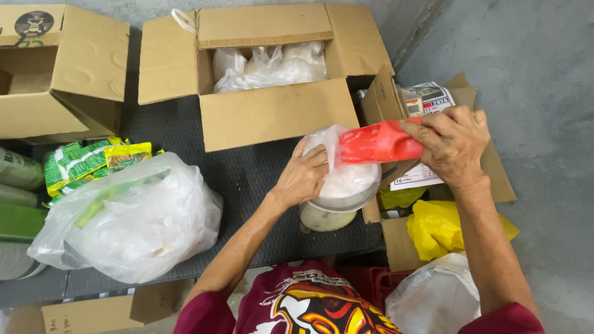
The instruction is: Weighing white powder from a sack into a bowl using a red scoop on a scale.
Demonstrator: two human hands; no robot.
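Scoop tipped over a part-filled bag on the metal bowl

The right hand grips the red plastic scoop with fingers curled tight round its handle end, its mouth laid against the opening of the small clear bag. That bag sits in the metal bowl, just in front of the open cardboard box, and the left hand cups its side with fingers bent, holding the plastic up. The bag already bulges with white stuff, so filling looks well along; I cannot tell whether the scoop is empty. Sealed white bags lie inside the box, which suggests earlier ones are done. This bag is not yet closed. Left of the box rests a large clear sack.
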